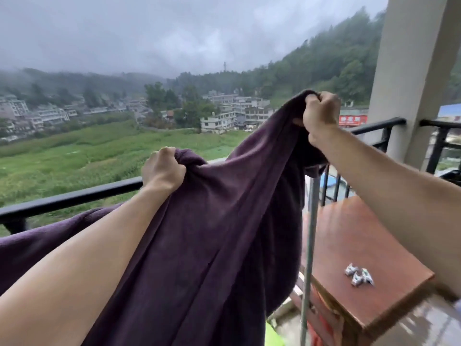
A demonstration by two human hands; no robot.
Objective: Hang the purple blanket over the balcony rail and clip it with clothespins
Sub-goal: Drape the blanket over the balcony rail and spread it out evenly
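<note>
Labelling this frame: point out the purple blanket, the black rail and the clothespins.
purple fleece blanket point(212, 233): head view, middle fold.
black metal balcony rail point(74, 197): head view, top bar.
white plastic clothespins point(358, 274): head view, pile's centre.

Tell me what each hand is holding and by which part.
Both hold the purple blanket by bunched handfuls along its top edge: left hand lower, near the rail; right hand raised higher.

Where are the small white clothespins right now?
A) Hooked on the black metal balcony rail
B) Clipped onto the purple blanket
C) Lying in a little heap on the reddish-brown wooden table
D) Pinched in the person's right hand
C: the small white clothespins lie bunched together on the reddish-brown wooden table, while the left hand and right hand are both fisted in the purple fleece blanket.
</note>
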